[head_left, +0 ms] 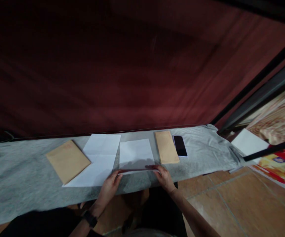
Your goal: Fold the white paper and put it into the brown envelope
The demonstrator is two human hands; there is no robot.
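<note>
And it's left hand (110,186) at seven o'clock, right hand (165,178) at five, fingers (116,173) pinched on the paper (136,150) at its near end, by the counter (133,183) front edge! Slim gap at three before the envelope (166,147); tighter at nine, beside the creased sheet (102,144).

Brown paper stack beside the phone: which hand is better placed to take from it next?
Probably the right hand: it is close to the brown paper stack, while the left hand is farther off. Both hold the white sheet, though.
</note>
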